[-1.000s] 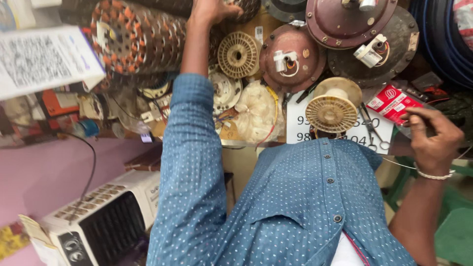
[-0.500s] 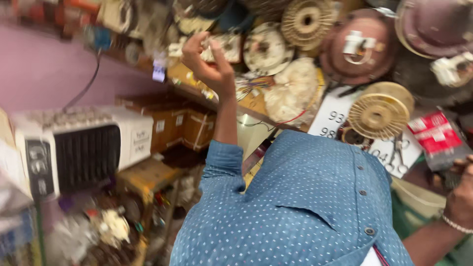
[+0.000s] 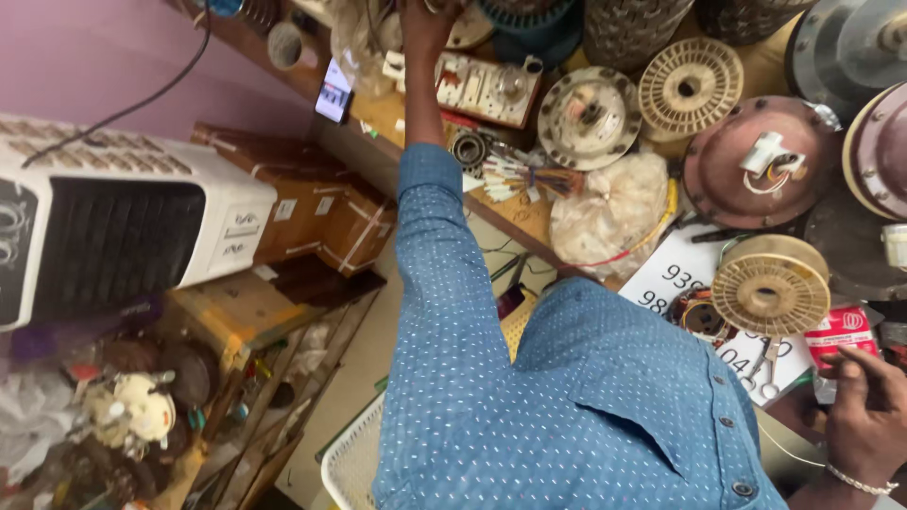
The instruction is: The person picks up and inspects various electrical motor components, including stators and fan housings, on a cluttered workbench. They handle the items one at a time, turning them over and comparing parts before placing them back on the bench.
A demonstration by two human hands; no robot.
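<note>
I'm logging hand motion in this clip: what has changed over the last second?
The view swung left, bringing the white cooler fully into view. The left hand stays stretched out to the parts at the bench's far edge, now partly cut off by the frame, so its grip cannot be told. The right hand stayed beside the red packet. The cream spool and brown motor cover lie unmoved.

A repair workshop: motor housings (image 3: 761, 161) and winding spools (image 3: 770, 285) crowd the bench.
</note>
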